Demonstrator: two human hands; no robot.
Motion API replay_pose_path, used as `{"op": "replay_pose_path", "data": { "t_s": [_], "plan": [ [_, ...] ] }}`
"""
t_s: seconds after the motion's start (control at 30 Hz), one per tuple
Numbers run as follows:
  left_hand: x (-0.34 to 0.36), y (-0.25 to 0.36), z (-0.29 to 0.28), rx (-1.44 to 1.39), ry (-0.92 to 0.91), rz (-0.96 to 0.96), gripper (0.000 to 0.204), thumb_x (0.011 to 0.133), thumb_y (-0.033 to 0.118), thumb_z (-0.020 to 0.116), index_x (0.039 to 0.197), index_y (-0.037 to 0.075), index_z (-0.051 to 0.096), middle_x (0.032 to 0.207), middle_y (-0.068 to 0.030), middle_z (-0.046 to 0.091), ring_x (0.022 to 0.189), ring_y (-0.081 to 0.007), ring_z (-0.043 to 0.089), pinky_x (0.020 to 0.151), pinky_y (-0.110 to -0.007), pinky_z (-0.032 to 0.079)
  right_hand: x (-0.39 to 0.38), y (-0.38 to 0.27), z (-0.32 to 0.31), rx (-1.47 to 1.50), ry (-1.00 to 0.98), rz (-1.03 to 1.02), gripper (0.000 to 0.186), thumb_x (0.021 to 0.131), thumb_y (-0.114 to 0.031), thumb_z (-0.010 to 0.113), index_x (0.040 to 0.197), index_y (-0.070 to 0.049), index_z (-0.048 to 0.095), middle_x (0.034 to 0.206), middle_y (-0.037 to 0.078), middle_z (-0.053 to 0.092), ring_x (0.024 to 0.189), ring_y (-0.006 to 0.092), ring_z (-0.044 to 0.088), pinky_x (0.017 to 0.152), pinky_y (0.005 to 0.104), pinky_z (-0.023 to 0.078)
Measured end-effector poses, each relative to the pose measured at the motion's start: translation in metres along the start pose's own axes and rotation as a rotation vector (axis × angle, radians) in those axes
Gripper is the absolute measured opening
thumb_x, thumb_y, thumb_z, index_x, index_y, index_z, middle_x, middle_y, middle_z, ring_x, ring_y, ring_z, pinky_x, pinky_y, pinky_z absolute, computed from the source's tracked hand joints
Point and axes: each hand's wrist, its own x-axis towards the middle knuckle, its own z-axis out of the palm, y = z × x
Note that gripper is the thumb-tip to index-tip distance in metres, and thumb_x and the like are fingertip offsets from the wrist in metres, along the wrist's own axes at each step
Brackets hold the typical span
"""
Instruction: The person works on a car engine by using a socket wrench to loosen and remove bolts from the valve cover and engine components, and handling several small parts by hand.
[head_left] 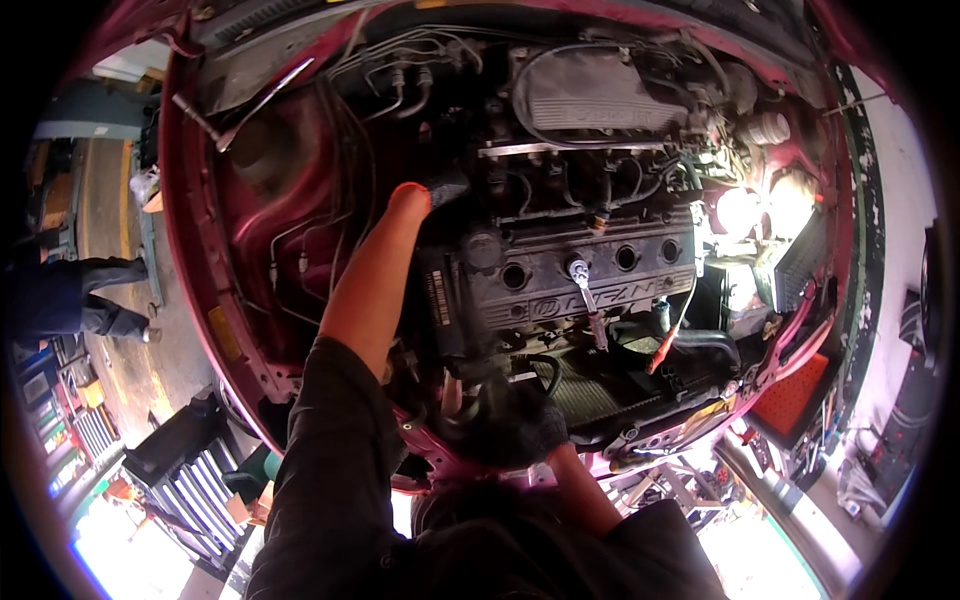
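My left hand [447,190], in a dark glove with an orange cuff, reaches into the shadowed gap at the left end of the engine. Its fingers blend into the dark parts there. My right hand [545,432], also dark-gloved, is low at the front of the engine bay, beside the radiator [610,392]; shadow hides its fingers and anything in them. Between the hands lies the black valve cover [560,298] with round plug holes. A chrome ratchet [588,300] stands with its head over one hole. A screwdriver with an orange-red handle [662,352] leans at the cover's right end.
A long-handled ratchet [265,105] rests on the left fender. The air-intake cover [605,92] sits behind the engine. A bright work light [742,212] glares at the right, near the battery area. Outside the car, a person's legs [105,298] show at far left, beyond a black cart [185,465].
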Motion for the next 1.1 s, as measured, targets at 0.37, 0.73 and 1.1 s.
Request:
{"op": "replay_pose_path", "data": {
  "t_s": [0.37, 0.73, 1.1],
  "plan": [
    [0.003, 0.044, -0.045, -0.214, -0.372, -0.247, 0.044, 0.08, 0.007, 0.055, 0.124, 0.0, 0.049, 0.114, -0.0178, 0.057, 0.109, -0.024, 0.053, 0.091, -0.032, 0.042, -0.011, -0.08, -0.023, -0.89, 0.057, -0.07, 0.033, 0.085, -0.026, 0.056, 0.115, -0.011, 0.058, 0.099, 0.016, 0.063, 0.091, 0.0345, 0.061, 0.077, 0.0414, 0.049],
    [0.0, 0.0, -0.02, -0.044, -0.623, -0.343, 0.035, 0.084, 0.015, 0.053, 0.117, 0.005, 0.058, 0.101, -0.0119, 0.064, 0.104, -0.0216, 0.056, 0.09, -0.031, 0.041, 0.037, -0.053, -0.017, -1.04, -0.203, -0.134, 0.023, 0.084, -0.029, 0.053, 0.093, -0.01, 0.063, 0.081, 0.015, 0.065, 0.078, 0.0359, 0.063, 0.067, 0.047, 0.049],
    [0.012, -0.031, 0.02, 0.054, -0.669, -0.283, 0.042, 0.084, 0.019, 0.053, 0.123, 0.003, 0.051, 0.112, -0.013, 0.06, 0.112, -0.0255, 0.052, 0.092, -0.033, 0.041, 0.006, -0.042, -0.022, -0.964, -0.15, -0.171, 0.025, 0.086, -0.032, 0.055, 0.1, -0.013, 0.063, 0.096, 0.011, 0.064, 0.085, 0.0311, 0.062, 0.073, 0.0444, 0.049]
  ]
}}
